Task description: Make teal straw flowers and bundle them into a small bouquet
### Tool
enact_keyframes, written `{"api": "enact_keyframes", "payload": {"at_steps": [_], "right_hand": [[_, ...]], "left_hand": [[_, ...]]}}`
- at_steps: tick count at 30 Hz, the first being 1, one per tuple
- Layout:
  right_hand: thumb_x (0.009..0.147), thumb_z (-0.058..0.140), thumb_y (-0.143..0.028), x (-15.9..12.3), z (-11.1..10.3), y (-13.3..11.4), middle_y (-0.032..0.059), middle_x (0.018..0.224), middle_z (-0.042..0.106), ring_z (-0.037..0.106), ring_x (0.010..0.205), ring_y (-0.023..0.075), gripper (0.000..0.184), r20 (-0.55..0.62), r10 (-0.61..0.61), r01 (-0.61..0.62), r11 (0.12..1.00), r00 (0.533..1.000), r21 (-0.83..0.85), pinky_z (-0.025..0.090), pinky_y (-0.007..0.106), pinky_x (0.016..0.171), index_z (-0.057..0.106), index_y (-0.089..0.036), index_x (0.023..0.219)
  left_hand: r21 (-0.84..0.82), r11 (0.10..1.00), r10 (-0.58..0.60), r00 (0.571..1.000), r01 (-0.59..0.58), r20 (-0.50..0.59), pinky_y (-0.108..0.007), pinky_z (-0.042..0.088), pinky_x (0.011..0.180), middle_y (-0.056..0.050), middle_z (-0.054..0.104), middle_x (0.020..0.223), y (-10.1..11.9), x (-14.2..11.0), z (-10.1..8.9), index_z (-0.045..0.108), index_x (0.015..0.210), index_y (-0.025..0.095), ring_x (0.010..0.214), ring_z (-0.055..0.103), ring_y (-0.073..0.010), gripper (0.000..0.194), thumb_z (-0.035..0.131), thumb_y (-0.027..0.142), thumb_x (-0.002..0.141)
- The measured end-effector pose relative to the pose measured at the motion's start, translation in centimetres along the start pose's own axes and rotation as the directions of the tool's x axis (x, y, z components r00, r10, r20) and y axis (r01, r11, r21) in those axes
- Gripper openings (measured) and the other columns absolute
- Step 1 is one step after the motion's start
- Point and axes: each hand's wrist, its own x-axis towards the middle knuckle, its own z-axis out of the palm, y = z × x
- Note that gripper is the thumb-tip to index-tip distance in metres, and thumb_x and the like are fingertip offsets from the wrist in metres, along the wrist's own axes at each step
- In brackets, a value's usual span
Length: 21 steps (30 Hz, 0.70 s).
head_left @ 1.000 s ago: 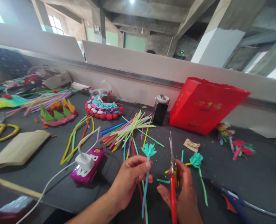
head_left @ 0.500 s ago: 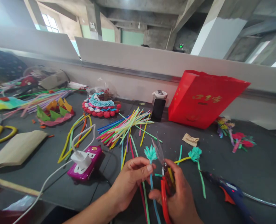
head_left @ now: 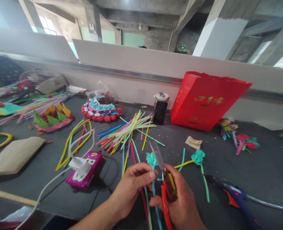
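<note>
My left hand (head_left: 137, 182) pinches a blue pipe-cleaner stem (head_left: 153, 188) just below its fringed turquoise flower head (head_left: 152, 159). In my right hand (head_left: 179, 198) is a pair of scissors with red-orange handles (head_left: 164, 201). Their blades (head_left: 157, 156) point up and to the left, lying close to the right side of the flower head; whether they touch it I cannot tell. A second turquoise flower (head_left: 198, 157), with a yellow and a green stem, rests on the table right of my hands.
A pile of coloured pipe cleaners (head_left: 127, 132) lies ahead. Left is a purple power socket (head_left: 84, 169) with a white cable. A glue gun (head_left: 232, 191) lies right, a red bag (head_left: 205, 102) and a phone (head_left: 160, 112) behind. Yellow-handled scissors (head_left: 2, 140) are far left.
The scissors have tilted left, bringing the blades nearer the turquoise flower head. My left hand keeps its pinch on the stem. The whole view has shifted slightly.
</note>
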Motion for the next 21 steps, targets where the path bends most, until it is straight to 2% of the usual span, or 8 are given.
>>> {"api": "enact_keyframes", "payload": {"at_steps": [11, 21], "right_hand": [[0.077, 0.062, -0.071, 0.43, -0.36, -0.28, 0.0069, 0.092, 0.075, 0.073, 0.066, 0.0227, 0.069, -0.003, 0.032, -0.032, 0.999, 0.999, -0.012, 0.06, 0.03, 0.054, 0.05, -0.022, 0.125], [0.078, 0.058, -0.073, 0.29, -0.22, -0.2, 0.0106, 0.099, 0.075, 0.075, 0.076, 0.0251, 0.072, -0.04, -0.023, 0.022, 0.999, 0.999, -0.028, 0.061, 0.032, 0.057, 0.049, -0.02, 0.126]], "left_hand": [[0.023, 1.0, -0.005, 1.0, 0.005, -0.017, -0.019, 0.039, 0.055, 0.001, 0.062, 0.065, 0.03, 0.14, -0.34, 0.073, 0.07, 0.016, 0.055, 0.049, -0.0066, 0.022, 0.088, 0.029, 0.062], [0.059, 0.998, 0.026, 0.999, -0.025, -0.019, -0.02, 0.039, 0.057, 0.001, 0.063, 0.068, 0.02, 0.07, -0.49, 0.074, 0.072, 0.017, 0.056, 0.05, -0.0069, 0.02, 0.087, 0.029, 0.063]]}}
